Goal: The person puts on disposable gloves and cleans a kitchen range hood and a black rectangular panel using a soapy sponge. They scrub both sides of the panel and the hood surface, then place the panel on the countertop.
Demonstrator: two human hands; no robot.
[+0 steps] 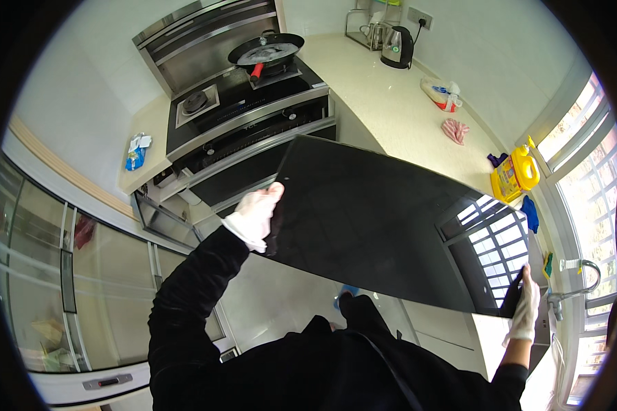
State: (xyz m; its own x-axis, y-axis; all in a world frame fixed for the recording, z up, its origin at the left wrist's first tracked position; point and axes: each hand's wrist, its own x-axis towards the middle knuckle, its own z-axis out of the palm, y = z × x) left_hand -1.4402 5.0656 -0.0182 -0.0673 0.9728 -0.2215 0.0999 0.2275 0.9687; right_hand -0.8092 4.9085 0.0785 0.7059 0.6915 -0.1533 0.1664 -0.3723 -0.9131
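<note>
A large black glass panel (370,221) with a glossy face is held tilted in front of my body. My left hand (254,213), in a thin white glove, grips its left edge with the thumb on top. At the lower right corner my right hand (523,308), gloved too, holds the other end. Window bars are mirrored in the panel's right part. The fingers beneath the panel are hidden. Behind the panel's upper left corner is the front of a black gas stove (247,103).
A wok (266,51) with a red handle and foamy liquid sits on the right burner. On the counter (349,87) are an electric kettle (397,47), a bagged item (442,94), a pink striped cloth (455,131) and a yellow jug (514,174). A faucet (578,287) rises at right; glass sliding doors (113,277) stand left.
</note>
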